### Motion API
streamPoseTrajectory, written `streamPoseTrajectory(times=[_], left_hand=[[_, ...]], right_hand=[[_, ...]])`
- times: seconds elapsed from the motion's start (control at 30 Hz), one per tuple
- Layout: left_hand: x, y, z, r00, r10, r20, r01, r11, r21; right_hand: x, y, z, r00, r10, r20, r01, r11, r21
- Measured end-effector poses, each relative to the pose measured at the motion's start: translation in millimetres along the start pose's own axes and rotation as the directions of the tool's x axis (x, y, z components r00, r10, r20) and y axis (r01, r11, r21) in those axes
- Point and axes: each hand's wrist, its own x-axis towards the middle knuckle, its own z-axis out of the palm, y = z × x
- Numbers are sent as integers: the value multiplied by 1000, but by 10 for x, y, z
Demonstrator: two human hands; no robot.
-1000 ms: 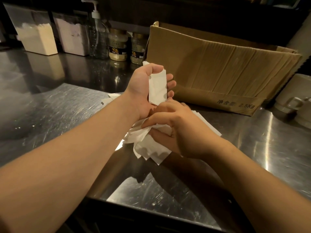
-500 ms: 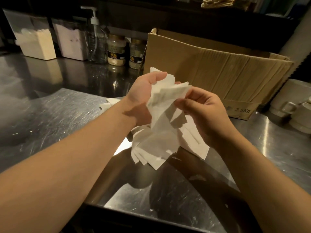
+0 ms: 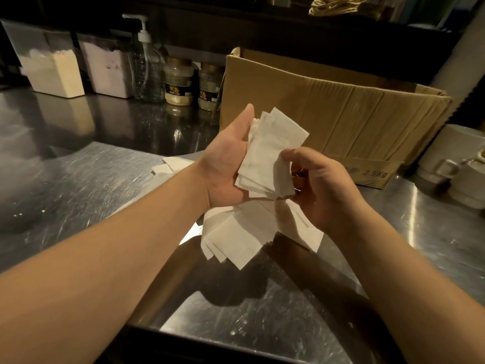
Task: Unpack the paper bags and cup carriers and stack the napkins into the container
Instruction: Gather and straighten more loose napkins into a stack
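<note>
Hidden fingers, covered napkins, cut-off edges

The left hand (image 3: 225, 164) fingers lie hidden behind the napkin stack (image 3: 270, 156); both hands cover much of the napkin pile (image 3: 236, 237); the mugs (image 3: 462, 169) run off the right edge; jar labels (image 3: 178, 88) are unreadable.

Scratched glossy steel counter (image 3: 78, 185), matt soft paper napkins (image 3: 270, 153), rough corrugated cardboard box (image 3: 328, 114)

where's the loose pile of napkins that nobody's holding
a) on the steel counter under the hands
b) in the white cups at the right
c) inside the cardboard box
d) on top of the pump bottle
a: the loose napkin pile lies fanned on the steel counter, below the left hand and right hand, which hold a smaller napkin stack above it.
</note>
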Motion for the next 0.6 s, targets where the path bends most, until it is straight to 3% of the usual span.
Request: streamPoseTrajectory(times=[0.37,0.6], left_hand=[[-40,25,28,1000,-25,0,25,984,176],[-54,24,-4,998,-58,27,55,994,99]], right_hand=[[4,-37,5,967,-236,-95,229,970,-77],[0,-67,-28,946,-308,-99,297,948,-112]])
